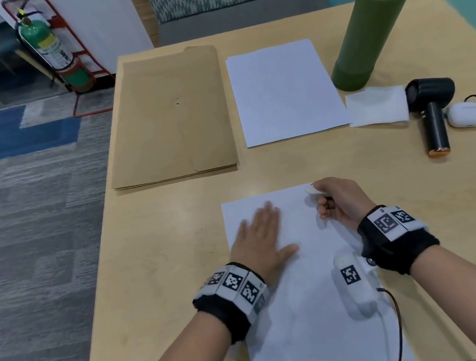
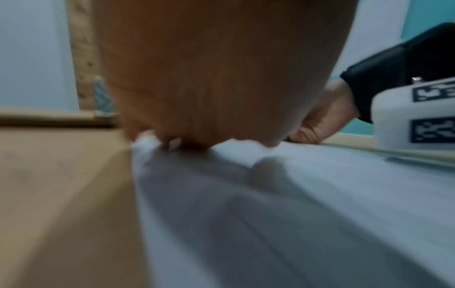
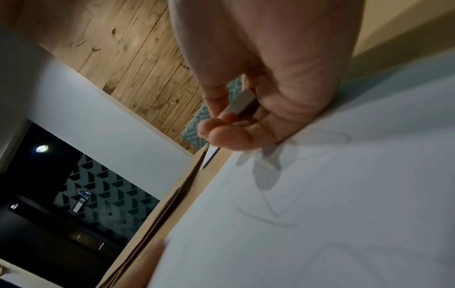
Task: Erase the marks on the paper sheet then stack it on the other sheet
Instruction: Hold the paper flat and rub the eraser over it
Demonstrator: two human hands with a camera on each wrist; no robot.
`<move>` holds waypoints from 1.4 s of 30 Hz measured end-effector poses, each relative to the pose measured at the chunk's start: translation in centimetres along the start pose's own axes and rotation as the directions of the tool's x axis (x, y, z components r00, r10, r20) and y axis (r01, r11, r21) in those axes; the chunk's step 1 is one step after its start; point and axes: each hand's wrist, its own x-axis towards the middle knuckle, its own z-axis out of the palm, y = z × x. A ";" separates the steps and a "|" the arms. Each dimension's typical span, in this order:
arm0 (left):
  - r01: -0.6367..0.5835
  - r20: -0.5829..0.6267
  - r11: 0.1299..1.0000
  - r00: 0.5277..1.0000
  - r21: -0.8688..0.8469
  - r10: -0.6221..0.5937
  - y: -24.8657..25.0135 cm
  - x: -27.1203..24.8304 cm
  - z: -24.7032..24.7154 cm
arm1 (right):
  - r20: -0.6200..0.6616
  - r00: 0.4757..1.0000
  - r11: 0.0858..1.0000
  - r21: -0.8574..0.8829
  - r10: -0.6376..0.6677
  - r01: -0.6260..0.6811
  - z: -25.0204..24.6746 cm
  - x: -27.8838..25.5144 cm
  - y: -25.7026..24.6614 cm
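A white paper sheet [image 1: 303, 232] lies on the table in front of me, with faint pencil marks [image 3: 268, 210] on it in the right wrist view. My left hand [image 1: 259, 231] lies flat on the sheet's left part, fingers straight. My right hand [image 1: 333, 198] grips a white eraser [image 1: 311, 190] at the sheet's far right corner. The eraser [image 3: 240, 103] shows between curled fingers. A second white sheet [image 1: 284, 90] lies farther back on the table. In the left wrist view the palm [image 2: 221, 78] fills the frame above the sheet [image 2: 295, 214].
A brown envelope [image 1: 172, 116] lies at the back left. A tall green bottle [image 1: 376, 19], a folded tissue [image 1: 377, 106], a black handheld fan [image 1: 431, 108] and a white earbud case [image 1: 467, 113] stand at the right. A white tagged device [image 1: 354, 280] with a cable rests on the near sheet.
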 end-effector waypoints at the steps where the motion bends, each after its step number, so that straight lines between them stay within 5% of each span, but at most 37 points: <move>1: 0.180 0.018 0.984 0.984 0.016 -0.180 -0.6 -0.5 -0.5 | 0.005 1.000 1.000 0.001 0.002 -0.002 -0.1 0.0 0.0; 3: 0.478 0.077 0.875 0.872 0.072 -0.483 -1.5 -1.5 -2.0 | 0.011 1.000 1.000 0.008 0.006 -0.006 -0.1 0.1 0.1; 5: 0.573 0.049 0.813 0.814 0.101 -0.579 -1.7 -2.0 -2.8 | 0.009 1.000 1.000 0.023 0.012 -0.013 -0.2 0.0 0.1; 6: 0.529 0.000 0.844 0.847 0.091 -0.531 -1.5 -1.9 -2.9 | 0.008 1.000 0.999 0.031 0.014 -0.014 -0.2 0.0 0.1; 8: 0.218 -0.055 0.974 0.975 0.054 -0.215 -0.7 -1.3 -2.4 | 0.008 1.000 0.999 0.048 0.014 -0.015 -0.1 0.0 0.2; 10: -0.104 -0.039 0.994 0.994 0.028 0.105 0.3 -0.7 -1.7 | 0.015 1.000 0.996 0.083 0.018 -0.019 -0.1 -0.1 0.3; 11: -0.149 -0.021 0.989 0.989 0.023 0.149 0.3 -0.6 -1.2 | 0.021 1.000 0.994 0.106 0.022 -0.024 -0.1 -0.2 0.3; 14: 0.122 0.008 0.991 0.992 0.049 -0.122 -1.0 -0.8 0.1 | 0.043 0.998 0.978 0.200 0.045 -0.053 -0.5 -0.7 0.2; 16: 0.375 0.010 0.923 0.926 0.083 -0.377 -1.8 -1.4 -0.5 | 0.040 0.998 0.963 0.265 0.047 -0.055 -1.2 -0.8 0.2; 18: 0.459 -0.028 0.887 0.888 0.050 -0.458 -1.8 -1.4 -1.6 | 0.026 0.999 0.971 0.237 0.019 -0.025 -1.8 -0.8 0.1; 21: 0.243 -0.106 0.968 0.963 -0.063 -0.248 -0.9 0.1 -1.9 | 0.033 0.998 0.998 -0.017 -0.060 0.060 -1.9 -1.0 -0.2; 24: 0.018 -0.092 0.987 0.995 -0.161 -0.033 1.0 1.7 -1.3 | 0.062 0.992 0.919 -0.373 -0.110 0.125 -1.1 -1.3 -0.4; 30: 0.003 -0.091 0.983 0.996 -0.186 -0.020 2.1 2.6 -0.5 | 0.086 0.960 0.684 -0.684 -0.268 0.252 0.2 -1.2 0.0; 35: -0.015 -0.100 0.981 0.995 -0.194 -0.004 1.5 2.6 -0.5 | 0.332 0.936 0.498 -0.795 -0.120 0.346 0.0 -2.7 0.2; 42: -0.055 -0.174 0.971 0.985 -0.234 0.014 0.1 2.7 -0.8 | -0.020 0.954 0.657 -0.729 -0.298 0.190 1.6 -0.8 0.3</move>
